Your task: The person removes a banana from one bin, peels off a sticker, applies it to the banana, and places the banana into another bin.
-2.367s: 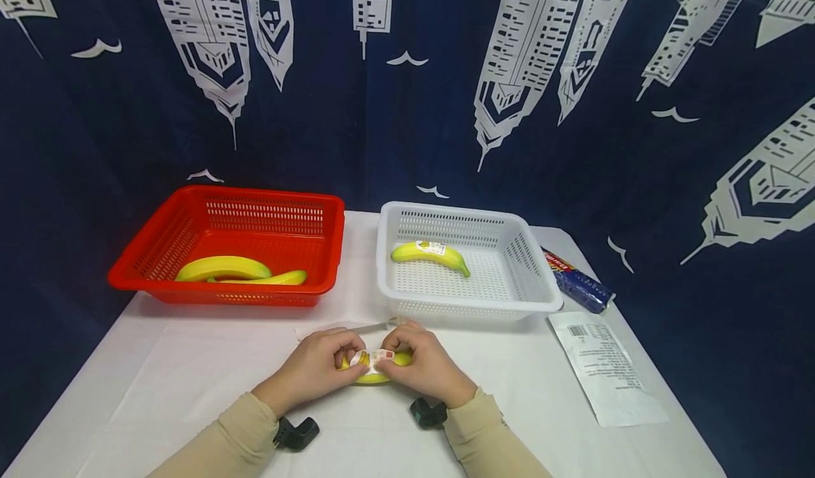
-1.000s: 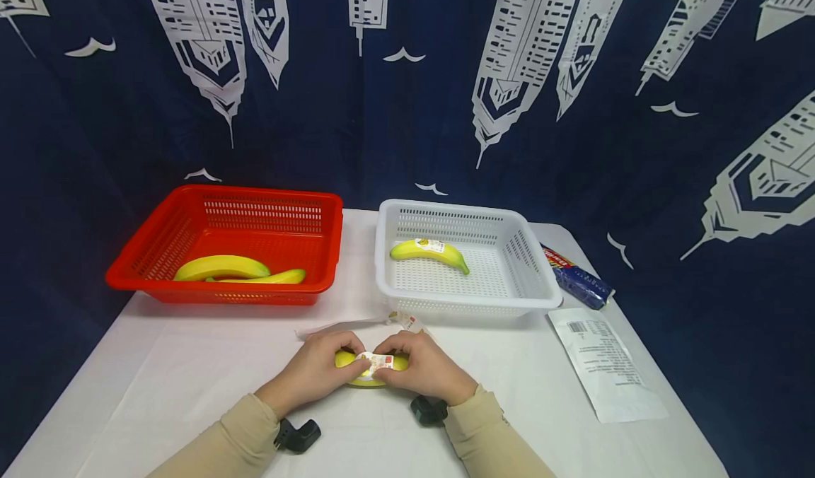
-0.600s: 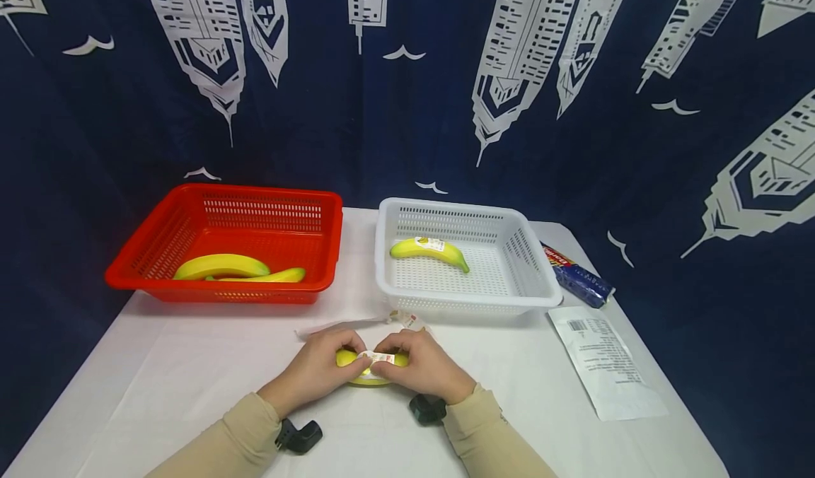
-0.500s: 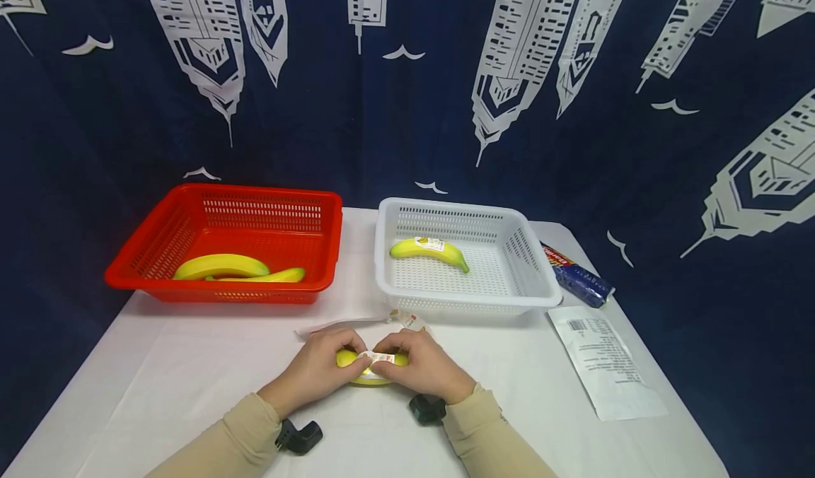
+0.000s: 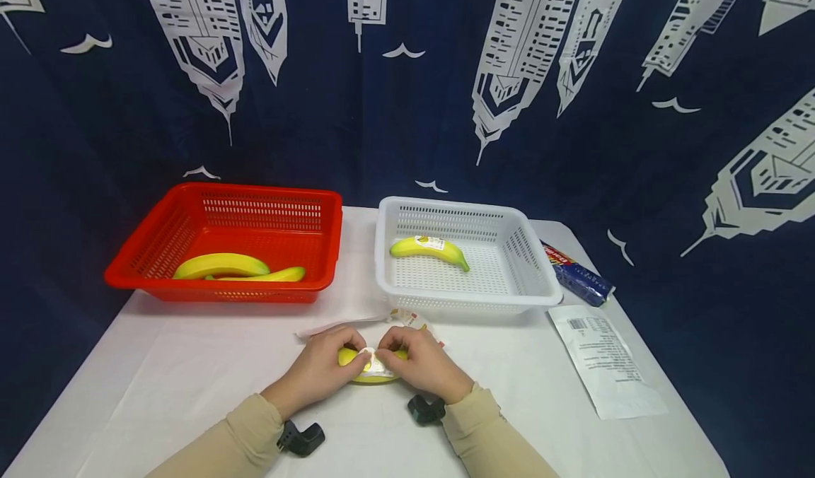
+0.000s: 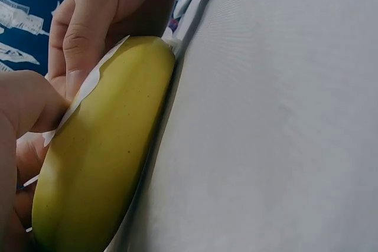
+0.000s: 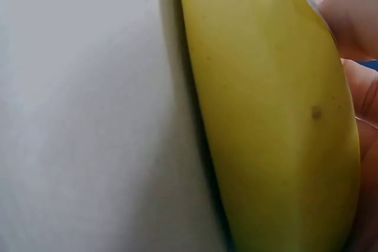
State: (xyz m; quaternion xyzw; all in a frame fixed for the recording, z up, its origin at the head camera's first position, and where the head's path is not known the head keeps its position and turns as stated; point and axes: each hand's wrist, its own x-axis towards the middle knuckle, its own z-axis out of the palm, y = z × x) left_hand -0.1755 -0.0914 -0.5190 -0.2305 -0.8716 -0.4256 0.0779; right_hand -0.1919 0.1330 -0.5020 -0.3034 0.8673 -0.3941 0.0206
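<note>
We have the left hand (image 5: 323, 366) curled round one end of a banana (image 6: 103, 151) and the right hand (image 5: 422, 362) gripping the other, both thumbs at its white label (image 5: 377, 366). The banana lies on the tabletop (image 5: 366, 435), nearer us than the white basket (image 5: 467, 299).

From my distance, I see a place that looks like a small arranged recording corner; whether it belongs to a home or to a lab, I cannot tell. A dark blue cloth (image 5: 414, 117) with white printed buildings (image 5: 518, 54) hangs behind the white-covered counter (image 5: 191, 365), and a person (image 5: 232, 432) wears black wrist cameras (image 5: 304, 440).
</note>
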